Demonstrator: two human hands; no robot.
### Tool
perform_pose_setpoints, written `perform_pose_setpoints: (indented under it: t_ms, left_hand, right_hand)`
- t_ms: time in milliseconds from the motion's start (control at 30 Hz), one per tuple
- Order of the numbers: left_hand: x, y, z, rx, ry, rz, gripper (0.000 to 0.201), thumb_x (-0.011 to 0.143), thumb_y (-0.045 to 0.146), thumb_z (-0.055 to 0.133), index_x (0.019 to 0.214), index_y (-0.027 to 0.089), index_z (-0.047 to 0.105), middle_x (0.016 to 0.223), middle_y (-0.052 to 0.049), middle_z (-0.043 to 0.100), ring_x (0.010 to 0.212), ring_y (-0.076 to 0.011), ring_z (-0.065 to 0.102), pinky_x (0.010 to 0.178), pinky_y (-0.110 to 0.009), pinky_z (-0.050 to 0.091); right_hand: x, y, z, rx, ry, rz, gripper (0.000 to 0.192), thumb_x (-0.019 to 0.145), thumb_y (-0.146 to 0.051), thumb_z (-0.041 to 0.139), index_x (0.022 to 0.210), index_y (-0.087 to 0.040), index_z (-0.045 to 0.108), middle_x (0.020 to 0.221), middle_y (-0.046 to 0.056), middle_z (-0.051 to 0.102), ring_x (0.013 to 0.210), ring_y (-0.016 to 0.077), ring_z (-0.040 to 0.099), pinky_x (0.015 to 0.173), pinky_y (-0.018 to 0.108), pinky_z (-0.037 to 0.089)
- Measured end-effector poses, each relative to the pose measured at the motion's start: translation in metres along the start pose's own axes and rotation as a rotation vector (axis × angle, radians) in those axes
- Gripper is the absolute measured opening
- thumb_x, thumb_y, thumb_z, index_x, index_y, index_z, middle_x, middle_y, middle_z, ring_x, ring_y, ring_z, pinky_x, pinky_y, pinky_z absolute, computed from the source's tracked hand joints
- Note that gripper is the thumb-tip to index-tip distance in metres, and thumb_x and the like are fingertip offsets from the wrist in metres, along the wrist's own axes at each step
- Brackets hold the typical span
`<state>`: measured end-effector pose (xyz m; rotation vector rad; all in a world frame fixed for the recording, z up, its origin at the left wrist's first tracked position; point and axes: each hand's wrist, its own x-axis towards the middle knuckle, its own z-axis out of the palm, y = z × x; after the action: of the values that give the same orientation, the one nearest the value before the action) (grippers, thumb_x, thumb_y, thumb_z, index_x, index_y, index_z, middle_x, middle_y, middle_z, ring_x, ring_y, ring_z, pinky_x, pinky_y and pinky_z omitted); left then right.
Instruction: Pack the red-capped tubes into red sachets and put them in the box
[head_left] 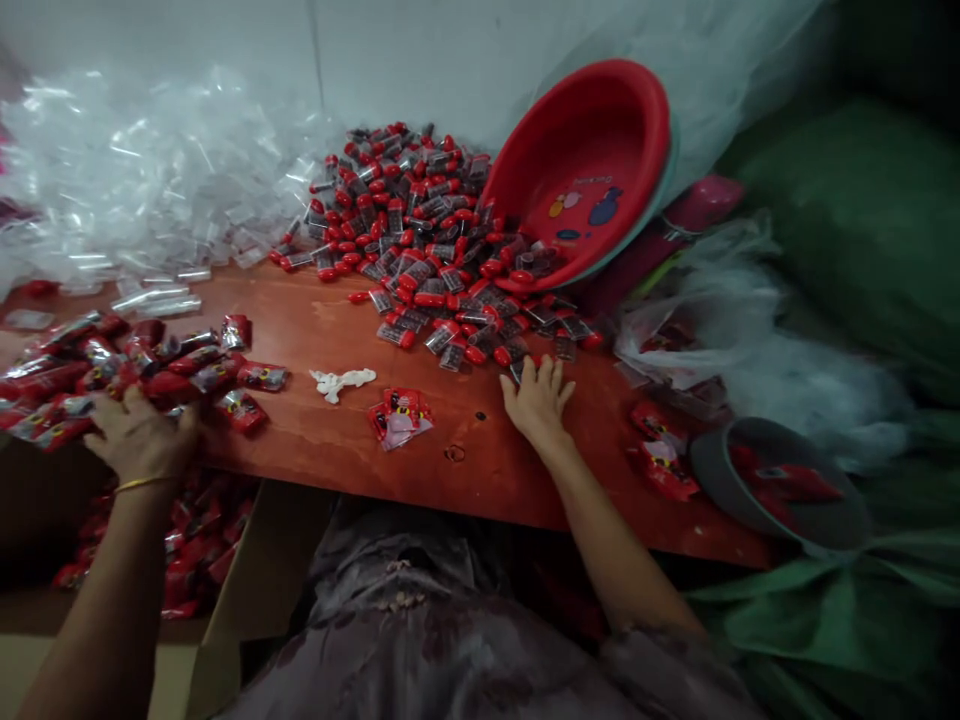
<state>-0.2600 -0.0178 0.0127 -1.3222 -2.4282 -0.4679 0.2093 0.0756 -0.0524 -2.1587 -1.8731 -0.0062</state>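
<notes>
My left hand [144, 432] lies with fingers spread at the near edge of a pile of red wrapped packets [142, 355]. Its fingertips touch the packets. My right hand [538, 402] reaches forward with fingers apart. Its fingertips are at the near edge of a heap of small clear containers with red caps and dark contents [420, 225], by one container [517, 370] that the fingers partly hide. Between my hands lie flat red printed wrappers [401, 416] and a crumpled white scrap [341, 383].
Clear plastic sleeves [172, 170] are piled at the back left. A red basin [600, 140] leans behind the containers. A grey bowl [784, 485] with red packets stands right, near plastic bags [780, 340]. Below the table edge, a cardboard box [251, 570] holds more red packets.
</notes>
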Motion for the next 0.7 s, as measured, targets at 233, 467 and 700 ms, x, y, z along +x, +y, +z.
perform_pose_setpoints:
  t_ms: [233,467,700]
  left_hand:
    - [-0.045,0.117,0.0,-0.187,-0.09,0.411,0.043,0.086,0.044,0.048,0.116,0.016,0.06,0.137,-0.017,0.049,0.131,-0.0359,0.038,0.103,-0.052,0.031]
    - [-0.026,0.132,0.037,-0.167,-0.337,0.528,0.036,0.088,0.043,0.042,0.085,0.019,0.069,0.093,-0.011,0.072,0.1,-0.0282,0.061,0.093,-0.043,0.038]
    - [-0.051,0.154,0.009,-0.241,-0.249,0.525,0.04,0.091,0.03,0.036,0.12,0.013,0.058,0.131,-0.018,0.055,0.128,-0.034,0.042,0.105,-0.056,0.026]
  right_hand:
    - [-0.047,-0.034,0.01,0.085,0.028,-0.249,0.048,0.091,-0.041,0.038,0.126,-0.011,0.051,0.141,0.022,0.04,0.135,0.0369,0.026,0.103,0.064,0.022]
    - [-0.051,-0.032,0.018,0.139,0.047,-0.254,0.044,0.091,-0.04,0.039,0.125,-0.015,0.053,0.137,0.02,0.047,0.131,0.0344,0.035,0.102,0.059,0.029]
    - [-0.051,-0.034,0.014,0.145,0.04,-0.246,0.045,0.091,-0.04,0.04,0.125,-0.013,0.053,0.136,0.02,0.047,0.13,0.0348,0.036,0.103,0.059,0.027]
